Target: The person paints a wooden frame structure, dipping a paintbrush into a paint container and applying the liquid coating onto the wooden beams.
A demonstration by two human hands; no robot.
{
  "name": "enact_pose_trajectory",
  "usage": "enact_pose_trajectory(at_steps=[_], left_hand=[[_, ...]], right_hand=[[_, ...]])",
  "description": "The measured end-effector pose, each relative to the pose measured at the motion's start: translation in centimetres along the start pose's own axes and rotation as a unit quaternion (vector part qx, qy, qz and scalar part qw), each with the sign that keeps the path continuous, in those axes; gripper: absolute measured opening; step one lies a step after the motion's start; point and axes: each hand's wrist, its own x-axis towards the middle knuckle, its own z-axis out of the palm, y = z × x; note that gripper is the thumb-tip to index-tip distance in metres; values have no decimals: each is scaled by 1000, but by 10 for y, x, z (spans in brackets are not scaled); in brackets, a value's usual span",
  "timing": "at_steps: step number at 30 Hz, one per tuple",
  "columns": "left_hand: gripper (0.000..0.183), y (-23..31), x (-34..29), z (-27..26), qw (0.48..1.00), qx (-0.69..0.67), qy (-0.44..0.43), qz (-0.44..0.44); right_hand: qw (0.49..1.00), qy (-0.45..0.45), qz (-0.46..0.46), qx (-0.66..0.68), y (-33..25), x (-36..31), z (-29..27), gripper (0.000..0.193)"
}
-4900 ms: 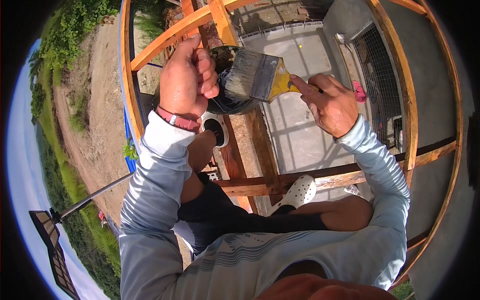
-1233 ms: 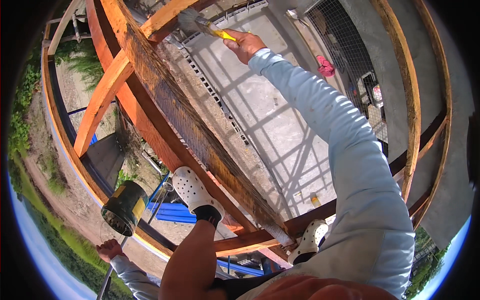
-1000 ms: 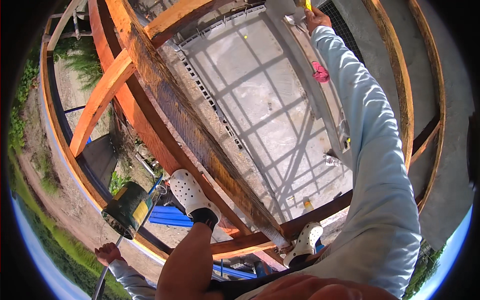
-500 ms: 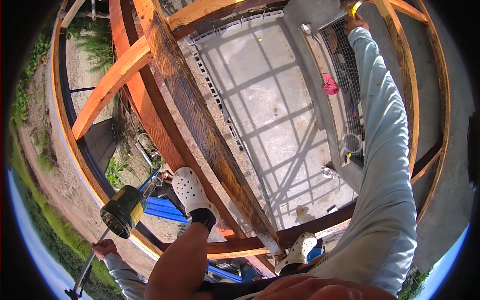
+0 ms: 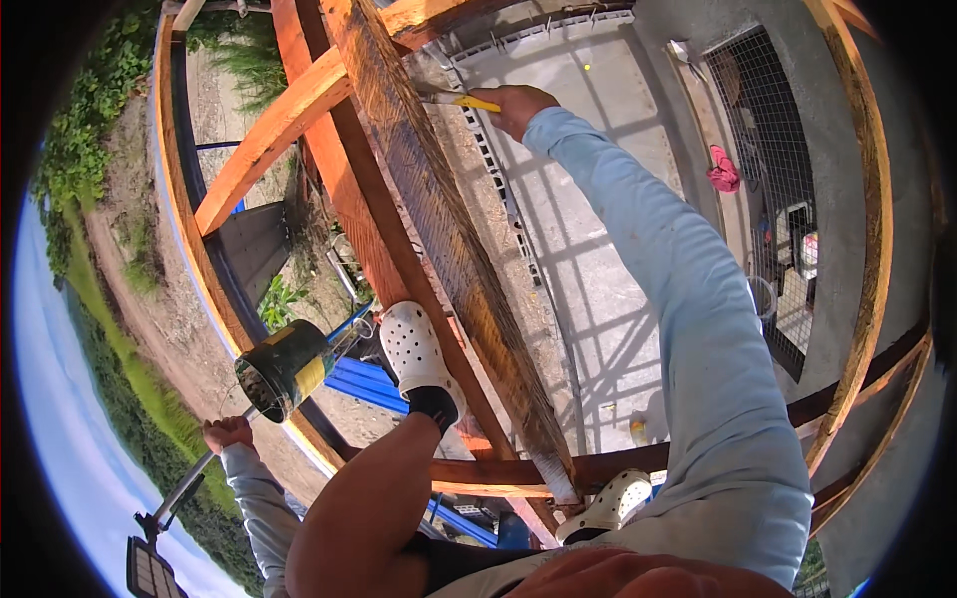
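Yellow-handled brush (image 5: pixel 478 103) sat clamped in R hand (image 5: pixel 523 108), bristles beside dark beam (image 5: pixel 444 224), far end, contact unclear; L hand (image 5: pixel 227 434) gripped bucket (image 5: pixel 284 371), near left. Level bucket, light strokes w/ grain prob. best.

A brush (image 5: pixel 454 99) at the right side of a long beam (image 5: pixel 441 219), bucket (image 5: pixel 284 369) well to the left.
The right hand (image 5: pixel 521 110) is at the brush's right end, well above the floor slab (image 5: pixel 568 231); the left hand (image 5: pixel 228 434) is just behind the bucket. Between bucket and long beam, a shoe (image 5: pixel 411 347) rests on a second beam (image 5: pixel 351 207). Right of the slab, a cloth (image 5: pixel 723 169) lies beside wire mesh (image 5: pixel 773 149).
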Motion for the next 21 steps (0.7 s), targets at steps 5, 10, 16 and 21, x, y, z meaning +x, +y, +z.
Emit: enact_pose_trajectory(at_steps=[5, 10, 16, 21], left_hand=[[40, -6, 16, -13, 999, -14, -25, -26], [40, -11, 7, -14, 998, -32, 6, -50], [41, 1, 0, -5, 999, -38, -31, -24], [44, -3, -2, 2, 999, -38, -8, -34]], right_hand=[[982, -147, 39, -114, -66, 68, 36, 40], [974, 12, 45, 220, -25, 95, 94, 39], [879, 170, 203, 398, 37, -19, 36, 50], [945, 5, 7, 327, 32, 17, 76, 48]])
